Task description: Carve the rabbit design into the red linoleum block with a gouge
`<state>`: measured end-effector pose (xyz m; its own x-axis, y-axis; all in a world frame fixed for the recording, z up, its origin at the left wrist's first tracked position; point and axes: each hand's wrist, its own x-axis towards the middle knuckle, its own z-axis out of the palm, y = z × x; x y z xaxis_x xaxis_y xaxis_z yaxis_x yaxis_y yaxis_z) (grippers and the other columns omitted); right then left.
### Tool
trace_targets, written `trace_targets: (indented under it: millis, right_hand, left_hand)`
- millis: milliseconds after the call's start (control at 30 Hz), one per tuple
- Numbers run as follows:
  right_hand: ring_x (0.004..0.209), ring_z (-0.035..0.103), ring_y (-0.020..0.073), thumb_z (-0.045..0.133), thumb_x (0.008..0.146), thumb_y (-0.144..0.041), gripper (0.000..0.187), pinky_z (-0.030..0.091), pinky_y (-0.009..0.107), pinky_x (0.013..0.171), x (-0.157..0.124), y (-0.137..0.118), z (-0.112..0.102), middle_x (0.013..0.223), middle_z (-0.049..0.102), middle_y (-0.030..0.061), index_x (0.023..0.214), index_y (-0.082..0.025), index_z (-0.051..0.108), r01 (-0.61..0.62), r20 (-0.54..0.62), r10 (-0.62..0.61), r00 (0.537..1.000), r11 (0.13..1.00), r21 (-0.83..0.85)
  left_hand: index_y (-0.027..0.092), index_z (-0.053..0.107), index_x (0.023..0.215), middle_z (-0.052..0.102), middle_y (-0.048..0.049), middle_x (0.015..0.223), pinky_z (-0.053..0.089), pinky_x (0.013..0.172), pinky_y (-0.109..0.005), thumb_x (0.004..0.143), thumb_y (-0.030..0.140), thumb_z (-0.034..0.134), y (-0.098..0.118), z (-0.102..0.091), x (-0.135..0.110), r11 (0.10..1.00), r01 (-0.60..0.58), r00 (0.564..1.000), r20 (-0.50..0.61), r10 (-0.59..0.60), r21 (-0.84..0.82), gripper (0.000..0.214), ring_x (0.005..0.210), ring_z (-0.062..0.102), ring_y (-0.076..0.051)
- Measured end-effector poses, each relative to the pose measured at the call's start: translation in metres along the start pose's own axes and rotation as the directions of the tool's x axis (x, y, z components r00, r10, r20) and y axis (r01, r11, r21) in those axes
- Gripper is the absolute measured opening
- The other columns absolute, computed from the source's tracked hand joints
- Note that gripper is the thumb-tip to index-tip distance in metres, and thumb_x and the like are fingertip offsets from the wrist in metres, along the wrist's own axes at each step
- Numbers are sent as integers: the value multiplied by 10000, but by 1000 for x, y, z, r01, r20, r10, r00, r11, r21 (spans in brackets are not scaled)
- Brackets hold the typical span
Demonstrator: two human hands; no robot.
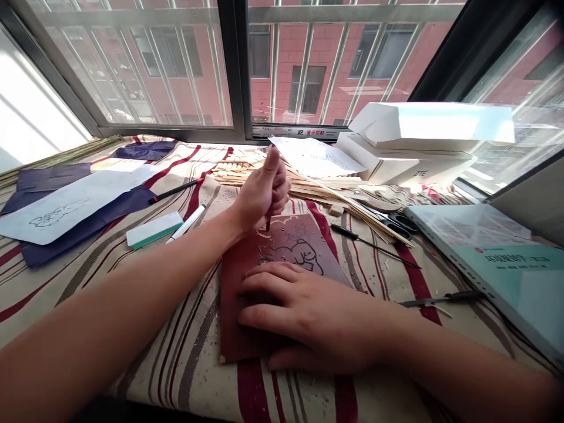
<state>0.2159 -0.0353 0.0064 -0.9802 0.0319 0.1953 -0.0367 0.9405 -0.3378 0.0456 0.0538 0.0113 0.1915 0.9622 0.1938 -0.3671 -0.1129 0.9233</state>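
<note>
We have the left hand (263, 197) closed round a carving tool (268, 222), tip down in the reddish carving block (288, 244). Block sits at 12 o'clock on striped cloth (189, 376). Right hand (304, 311) is spread flat, fingers pressing the block. At 1 o'clock, white ZTE box (409, 163) with white carton (432, 123) stacked on top; contents hidden. Scissors (399, 224) at 2 o'clock, lying against wooden strips (326, 191).

Left hand (262, 197) clenched upright in a tight fist, right hand (304, 311) spread low and flat, its fingers (264, 288) gently curved.
</note>
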Motion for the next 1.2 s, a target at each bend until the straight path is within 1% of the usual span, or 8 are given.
trace_targets:
  millis: [167, 433, 533, 667, 800, 900, 1000, 1200]
  right_hand:
    - [1419, 515, 330, 525, 1108, -447, 481, 417, 511, 1234, -1, 2, -1, 1534, 595, 193, 1426, -112, 661, 8, 7, -8, 1000, 1000, -15]
    - [1423, 505, 322, 520, 1112, -441, 478, 403, 496, 1246, -2, 3, 0, 1541, 580, 181, 1441, -117, 647, 19, -5, -19, 1000, 1000, -21]
    - [1415, 506, 320, 524, 1111, -441, 475, 408, 493, 1241, -2, 3, -1, 1532, 586, 184, 1430, -114, 655, 17, -3, -17, 1000, 1000, -20]
    - [1421, 496, 319, 532, 1110, -421, 469, 408, 486, 1245, -2, 1, -2, 1532, 586, 180, 1439, -108, 650, 14, 2, -14, 1000, 1000, -22]
    - [1425, 496, 322, 522, 1112, -415, 472, 417, 483, 1242, -3, 0, -1, 1539, 581, 182, 1446, -106, 650, 11, 10, -11, 1000, 1000, -27]
    - [1432, 494, 325, 512, 1116, -412, 476, 411, 477, 1253, -3, 1, -1, 1538, 583, 185, 1444, -98, 654, 2, 5, -2, 1000, 1000, -31]
    - [1418, 509, 332, 506, 1117, -397, 474, 415, 486, 1254, -2, 2, -1, 1535, 584, 192, 1449, -93, 654, -15, 2, 15, 1000, 999, -34]
    - [1447, 503, 333, 513, 1113, -395, 472, 379, 493, 1286, -2, 1, -4, 1541, 577, 201, 1442, -87, 653, -28, 13, 28, 1000, 1000, -15]
  left_hand:
    - [216, 290, 628, 246, 119, 441, 94, 331, -167, 1027, 707, 512, 5, -14, 12, 972, 127, 986, -83, -146, -198, 671, 331, 143, -26]
    - [215, 307, 635, 247, 113, 421, 71, 319, -152, 1097, 649, 348, 0, -12, 21, 950, 220, 933, -235, -271, -222, 635, 305, 153, -27]
    - [221, 311, 626, 254, 107, 425, 89, 316, -160, 1098, 632, 395, 3, -5, 16, 973, 148, 947, -256, -191, -179, 631, 315, 151, -33]
    - [230, 347, 581, 286, 79, 438, 141, 328, -220, 1098, 525, 518, 2, 9, 0, 999, -51, 968, -247, 48, -3, 619, 335, 198, -51]
    - [231, 375, 569, 321, 53, 471, 222, 374, -239, 1109, 457, 520, -3, 19, -11, 954, -257, 914, -282, 292, 155, 603, 380, 291, -68]
    - [236, 363, 578, 307, 54, 479, 200, 381, -266, 1104, 493, 510, -1, 25, -15, 961, -259, 917, -290, 275, 93, 604, 377, 253, -74]
    - [237, 344, 575, 281, 56, 480, 181, 372, -283, 1083, 545, 527, 7, 28, -15, 958, -277, 934, -212, 286, 72, 622, 373, 224, -77]
    - [236, 384, 561, 283, 56, 495, 184, 368, -268, 1082, 527, 524, 11, 13, -7, 955, -276, 942, -168, 292, 108, 613, 371, 236, -78]
